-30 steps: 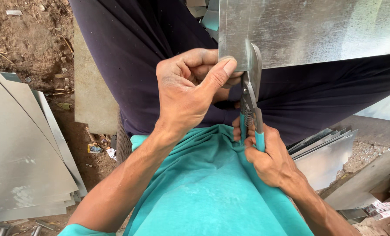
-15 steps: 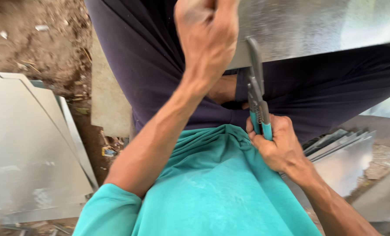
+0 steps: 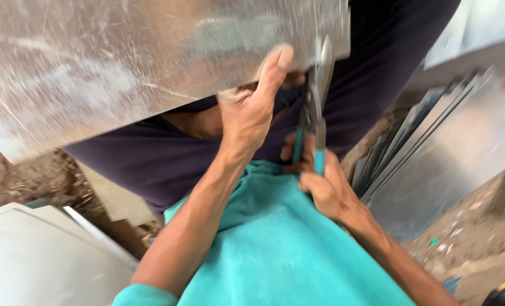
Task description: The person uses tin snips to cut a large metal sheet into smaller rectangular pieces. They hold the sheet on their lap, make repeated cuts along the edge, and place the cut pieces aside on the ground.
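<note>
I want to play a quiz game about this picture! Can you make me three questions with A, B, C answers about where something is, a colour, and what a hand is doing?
1. Where is the stack of metal sheets?
A. To the person's right, leaning on the ground
B. On the person's lap
C. Hanging overhead

2. What colour are the handles of the snips?
A. Red
B. Teal
C. Yellow

3. What is the left hand doing?
A. Resting open on the ground
B. Holding the edge of the big metal sheet
C. Gripping the snips

Answers: 1 A, the sheets lean on the dirt at the right. 2 B, teal grips show above the right hand. 3 B, its thumb presses on the sheet's edge.
</note>
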